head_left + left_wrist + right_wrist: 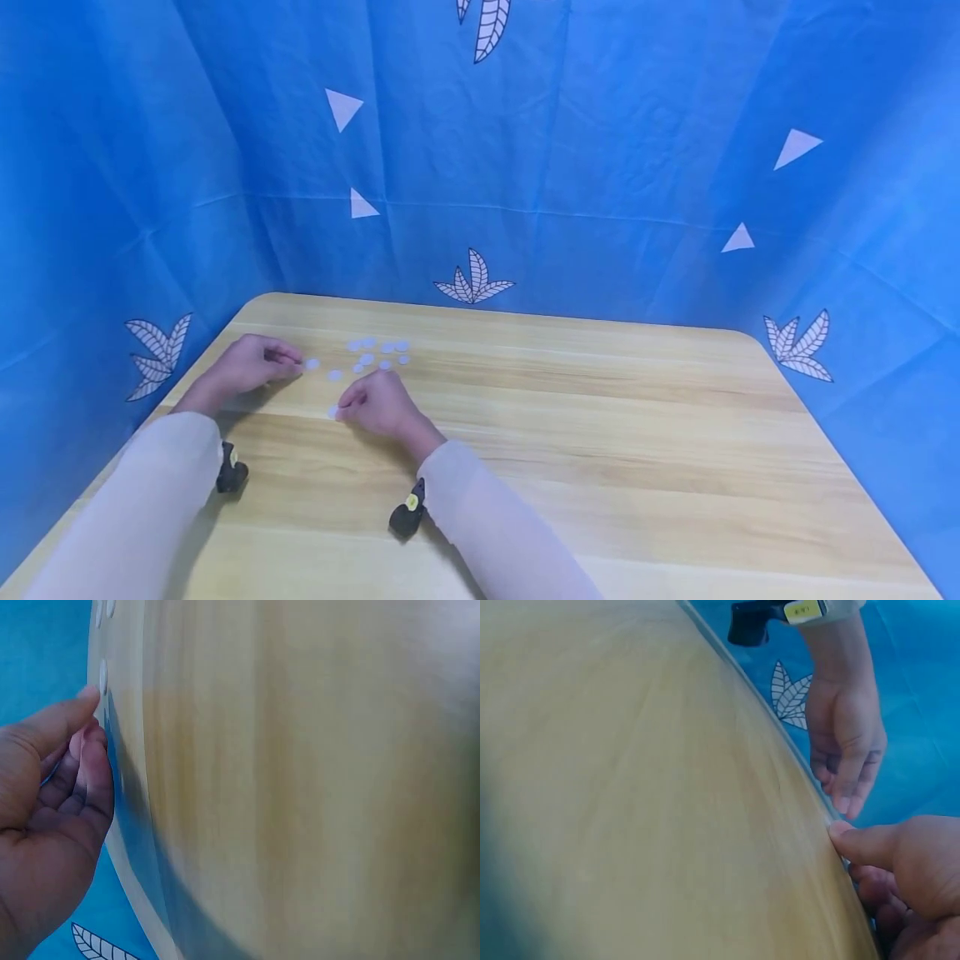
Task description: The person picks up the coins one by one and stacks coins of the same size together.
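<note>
Several small round white discs (pixel 367 359) lie scattered on the wooden table (pixel 600 433) at its far left part. My left hand (pixel 251 364) is low over the table at the left of these discs. Its fingertips are close beside one white disc (pixel 312 364). In the left wrist view, the thumb and bent fingers of the left hand (pixel 64 772) point at a disc (pixel 103 676); whether they pinch anything is unclear. Nearer to me, my right hand (pixel 381 404) pinches a white disc (pixel 333 412) between thumb and fingers at the table surface.
Blue cloth (pixel 600 167) with white triangles and leaf prints hangs behind the table and along both sides. A dark wrist camera (pixel 232 468) is on the left wrist and another wrist camera (pixel 407 510) is on the right. The table's left edge runs close to the left forearm.
</note>
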`<act>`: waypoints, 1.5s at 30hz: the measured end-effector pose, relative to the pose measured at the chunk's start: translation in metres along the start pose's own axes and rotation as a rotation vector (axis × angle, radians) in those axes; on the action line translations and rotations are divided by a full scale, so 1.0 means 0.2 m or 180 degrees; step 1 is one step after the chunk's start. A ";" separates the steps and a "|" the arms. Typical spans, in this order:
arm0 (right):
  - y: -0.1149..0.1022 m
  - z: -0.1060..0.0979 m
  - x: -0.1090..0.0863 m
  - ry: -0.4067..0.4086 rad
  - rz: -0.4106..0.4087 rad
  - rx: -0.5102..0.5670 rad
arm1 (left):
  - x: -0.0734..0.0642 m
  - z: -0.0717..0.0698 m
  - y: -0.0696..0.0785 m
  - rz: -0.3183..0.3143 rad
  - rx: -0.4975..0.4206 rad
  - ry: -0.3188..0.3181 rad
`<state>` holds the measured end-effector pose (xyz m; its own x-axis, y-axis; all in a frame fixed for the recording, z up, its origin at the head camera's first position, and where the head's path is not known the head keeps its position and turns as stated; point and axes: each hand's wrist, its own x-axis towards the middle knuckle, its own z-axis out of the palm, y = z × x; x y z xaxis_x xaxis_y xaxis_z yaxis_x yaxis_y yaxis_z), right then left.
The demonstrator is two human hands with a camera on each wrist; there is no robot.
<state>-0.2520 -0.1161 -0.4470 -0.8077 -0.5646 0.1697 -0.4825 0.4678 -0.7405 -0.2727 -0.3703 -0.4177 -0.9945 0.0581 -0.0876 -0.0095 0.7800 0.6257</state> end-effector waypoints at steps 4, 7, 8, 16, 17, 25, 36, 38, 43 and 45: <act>0.00 0.00 -0.01 0.0012 -0.0031 0.0052 | 0.04 0.00 0.01 -0.0064 -0.0066 -0.0087; -0.01 0.00 -0.01 0.0021 -0.0036 0.0116 | 0.06 0.00 0.01 -0.0093 -0.0072 -0.0161; -0.01 0.00 -0.01 0.0023 -0.0035 0.0128 | 0.06 0.00 0.01 -0.0090 -0.0063 -0.0180; 0.00 0.00 -0.01 0.0015 0.0009 0.0032 | 0.08 -0.04 0.01 0.0083 -0.0135 -0.0491; 0.00 0.00 -0.01 0.0017 0.0011 0.0047 | 0.08 -0.04 0.02 0.0113 -0.0122 -0.0536; -0.01 0.01 -0.01 -0.0001 -0.0016 -0.0001 | 0.10 -0.06 0.03 0.0171 0.0121 -0.0750; -0.01 0.01 -0.01 0.0059 0.0154 -0.0050 | 0.15 -0.05 0.03 0.0184 0.0050 -0.0784; 0.00 0.01 -0.01 0.0058 0.0135 -0.0065 | 0.15 -0.05 0.02 0.0141 0.0042 -0.0798; -0.01 0.00 -0.02 0.0061 0.0122 -0.0080 | 0.15 -0.05 0.04 0.0147 0.0039 -0.0810; -0.01 0.00 -0.02 0.0065 0.0120 -0.0089 | 0.15 -0.05 0.04 0.0152 0.0044 -0.0792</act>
<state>-0.2484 -0.1153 -0.4467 -0.8321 -0.5324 0.1554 -0.4606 0.5074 -0.7283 -0.3036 -0.3680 -0.4077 -0.9374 0.2453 -0.2473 0.0399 0.7810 0.6233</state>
